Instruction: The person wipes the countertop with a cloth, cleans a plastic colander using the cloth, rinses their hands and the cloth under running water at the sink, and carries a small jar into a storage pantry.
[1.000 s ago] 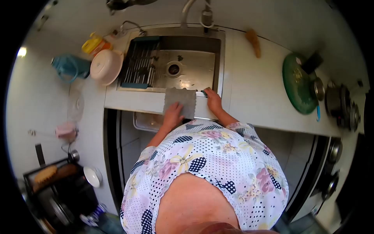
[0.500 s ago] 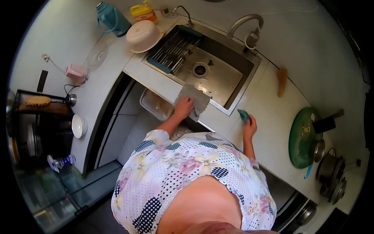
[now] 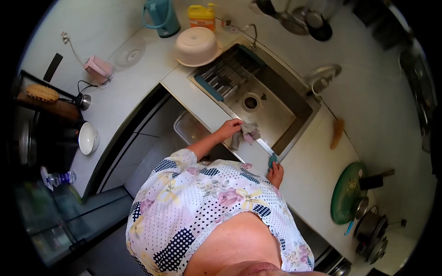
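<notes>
My left hand (image 3: 231,128) is closed on a grey cloth (image 3: 249,130), which hangs crumpled at the front edge of the sink (image 3: 283,120). A patch of pink shows at the cloth's lower side. Its loose end droops over the white counter (image 3: 212,116). Farther right, my right hand (image 3: 276,175) has its fingers curled around a small teal pad (image 3: 272,159), near the sink's front right corner. What kind of pad it is, I cannot tell.
A drying rack (image 3: 225,76) spans the sink's left side, and the faucet (image 3: 324,73) rises behind. Left of the sink are a pink basin (image 3: 198,43), a yellow bottle (image 3: 201,17) and a teal thermos (image 3: 161,18). At right lie a green board (image 3: 345,191) and a cleaver (image 3: 375,181).
The grey cloth, spread flat before, is now bunched up in my left hand. My right hand has moved left with the teal pad, closer to the sink edge. The view has shifted.
</notes>
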